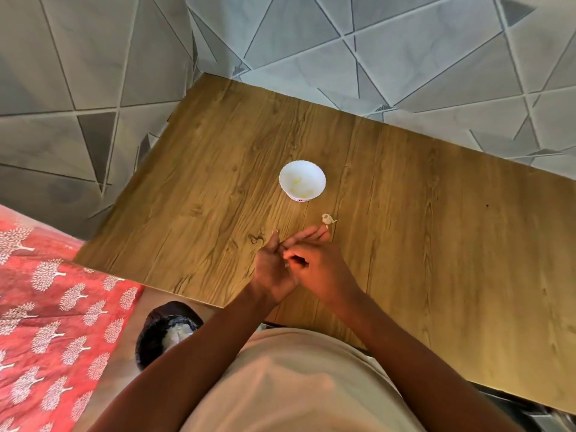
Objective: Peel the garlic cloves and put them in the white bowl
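- Garlic clove (286, 264), small, lies in my flat left hand (274, 266); my right hand (314, 266) pinches its skin.
- I judge peeling is underway.
- Next: carry it to the white bowl (302, 180), at 12 o'clock.

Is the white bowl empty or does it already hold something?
Not empty: the white bowl stands upright with pale yellowish pieces inside, likely peeled cloves.

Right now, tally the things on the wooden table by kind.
Small white scalloped bowl: 1
Pale papery garlic piece beside the bowl: 1
Small whitish bit pinched between the two hands: 1, too small to identify
Total: 3
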The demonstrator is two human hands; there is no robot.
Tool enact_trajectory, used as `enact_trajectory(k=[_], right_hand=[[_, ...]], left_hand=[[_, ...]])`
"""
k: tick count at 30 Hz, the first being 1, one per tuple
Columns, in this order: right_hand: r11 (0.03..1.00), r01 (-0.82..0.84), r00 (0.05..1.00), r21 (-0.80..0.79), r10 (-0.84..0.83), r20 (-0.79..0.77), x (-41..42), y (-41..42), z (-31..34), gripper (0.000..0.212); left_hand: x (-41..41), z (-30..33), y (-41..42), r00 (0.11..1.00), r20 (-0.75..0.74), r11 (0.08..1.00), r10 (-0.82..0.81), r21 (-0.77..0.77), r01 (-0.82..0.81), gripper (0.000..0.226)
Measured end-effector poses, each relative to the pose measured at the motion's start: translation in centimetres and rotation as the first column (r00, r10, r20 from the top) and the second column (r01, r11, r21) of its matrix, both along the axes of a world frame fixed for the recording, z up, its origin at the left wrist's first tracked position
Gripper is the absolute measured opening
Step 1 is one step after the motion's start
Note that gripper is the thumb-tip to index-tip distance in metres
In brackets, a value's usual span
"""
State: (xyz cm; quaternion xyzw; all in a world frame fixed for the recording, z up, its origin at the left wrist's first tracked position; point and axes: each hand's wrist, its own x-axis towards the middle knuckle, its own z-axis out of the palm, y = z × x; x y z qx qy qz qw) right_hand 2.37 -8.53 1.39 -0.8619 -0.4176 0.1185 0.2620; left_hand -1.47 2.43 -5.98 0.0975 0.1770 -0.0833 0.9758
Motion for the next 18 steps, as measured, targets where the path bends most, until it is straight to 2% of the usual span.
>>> enact_trajectory(k=[2, 3, 7, 11, 14, 18], right_hand=[[0.993, 0.074, 0.996, 0.089, -0.078, 0.036, -0.3, 0.6, 0.2, 0.006], [0.989, 0.092, 0.992, 0.115, -0.101, 0.075, -0.2, 0.6, 0.1, 0.005], [0.982, 0.135, 0.990, 0.131, -0.138, 0.015, 0.1, 0.8, -0.2, 0.019], [0.981, 0.100, 0.995, 0.166, -0.096, -0.028, 0.2, 0.8, -0.8, 0.011], [0.975, 0.096, 0.995, 0.199, -0.092, -0.025, 0.2, 0.6, -1.1, 0.017], [0.941, 0.180, 0.983, 0.287, -0.160, -0.089, 0.5, 0.2, -0.6, 0.022]], left_hand=[[0.1, 0.2, 0.3, 0.999, 0.031, 1.000, -0.022, -0.002, 0.022, 0.084], [0.0, 0.0, 0.4, 0.999, 0.043, 1.000, -0.024, 0.016, 0.024, 0.083], [0.1, -1.1, 1.0, 0.997, 0.076, 0.999, -0.030, 0.025, 0.029, 0.081], [0.3, -0.7, 1.2, 0.996, 0.085, 0.999, -0.038, -0.019, 0.039, 0.080], [0.4, -0.7, 1.3, 0.996, 0.081, 0.997, -0.023, -0.070, 0.028, 0.080], [0.5, -0.9, 1.6, 0.996, 0.085, 0.999, 0.008, -0.048, -0.004, 0.079]])
